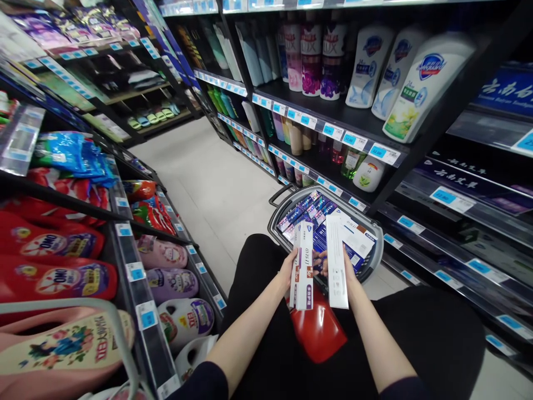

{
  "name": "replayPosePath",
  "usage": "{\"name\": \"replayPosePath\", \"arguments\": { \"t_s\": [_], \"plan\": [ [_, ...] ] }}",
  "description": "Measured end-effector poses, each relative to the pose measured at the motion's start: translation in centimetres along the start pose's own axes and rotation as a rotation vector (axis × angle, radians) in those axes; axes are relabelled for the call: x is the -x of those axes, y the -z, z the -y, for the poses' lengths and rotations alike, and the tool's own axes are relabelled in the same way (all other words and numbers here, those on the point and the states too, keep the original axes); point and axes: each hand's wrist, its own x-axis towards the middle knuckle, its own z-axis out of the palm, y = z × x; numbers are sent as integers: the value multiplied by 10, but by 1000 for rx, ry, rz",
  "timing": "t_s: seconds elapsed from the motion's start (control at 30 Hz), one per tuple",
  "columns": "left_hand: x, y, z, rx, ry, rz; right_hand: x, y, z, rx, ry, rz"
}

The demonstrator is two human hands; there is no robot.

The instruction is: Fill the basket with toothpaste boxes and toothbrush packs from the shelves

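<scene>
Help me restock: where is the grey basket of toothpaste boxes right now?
In the head view the grey basket sits on the aisle floor right of centre, just beyond both hands and against the foot of the right-hand shelving.

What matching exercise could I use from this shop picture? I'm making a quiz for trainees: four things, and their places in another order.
Things:
1. left hand
2. right hand
3. grey basket
4. red object

Places:
A. on the floor by the right-hand shelves, full of boxes
B. on the person's lap, under the boxes
C. holds the purple-printed box
D. holds the plain white box

Pairs: 1-C, 2-D, 3-A, 4-B
</scene>
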Motion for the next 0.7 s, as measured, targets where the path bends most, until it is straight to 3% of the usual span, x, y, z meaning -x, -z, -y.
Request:
{"name": "replayPosePath", "arguments": {
  "t_s": [0.1, 0.23, 0.5, 0.57, 0.7],
  "plan": [
    [1, -1, -3, 23, -37, 50, 2, 0, 3, 3, 23, -54],
    [2, 4, -5, -24, -11, 32, 2, 0, 6, 7, 51, -137],
    [0, 8, -4, -67, 3, 37, -5, 28, 32, -125, 279, -765],
    [0, 6, -5, -67, -6, 30, -1, 35, 39, -162, 270, -732],
    [0, 5, -5, -58, 12, 3, 9, 37, 49, -199, 272, -251]
  ]
}}
